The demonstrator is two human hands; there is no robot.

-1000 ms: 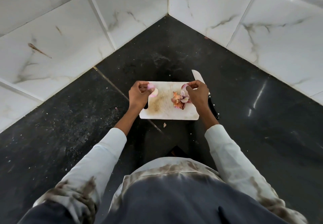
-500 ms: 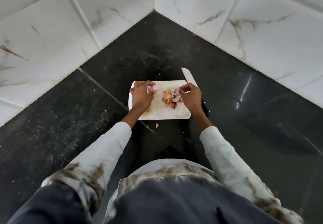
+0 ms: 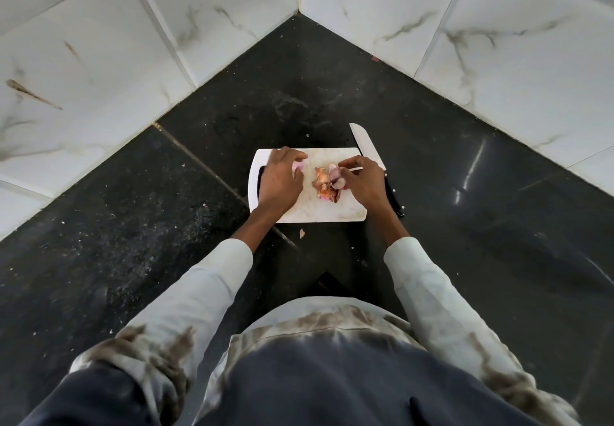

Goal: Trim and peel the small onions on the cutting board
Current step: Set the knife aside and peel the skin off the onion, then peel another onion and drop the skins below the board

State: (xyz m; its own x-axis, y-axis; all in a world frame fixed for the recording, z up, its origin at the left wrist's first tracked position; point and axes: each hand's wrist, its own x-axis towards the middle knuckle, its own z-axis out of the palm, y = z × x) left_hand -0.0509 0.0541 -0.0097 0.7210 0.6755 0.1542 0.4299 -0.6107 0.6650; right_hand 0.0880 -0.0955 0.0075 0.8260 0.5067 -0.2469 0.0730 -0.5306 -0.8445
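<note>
A white cutting board [image 3: 319,214] lies on the black counter in the corner. My left hand [image 3: 280,181] rests over the board's left part, fingers closed on a pale pink peeled onion [image 3: 298,166] that shows at the fingertips. A heap of orange and purple onion skins [image 3: 325,185] lies at the board's middle. My right hand [image 3: 363,181] is at the heap's right side, fingertips pinching a purple piece of skin [image 3: 337,176]. A knife [image 3: 365,146] with a white blade and black handle lies along the board's right edge, partly under my right hand.
White marble-look tiled walls [image 3: 465,43] meet in a corner behind the board. The black counter [image 3: 133,209] carries crumbs and dust on the left. A small scrap of skin [image 3: 302,233] lies on the counter just in front of the board.
My left hand has lowered flatter over the board with the onion. My right hand has come down onto the heap of skins. The camera has shifted slightly.
</note>
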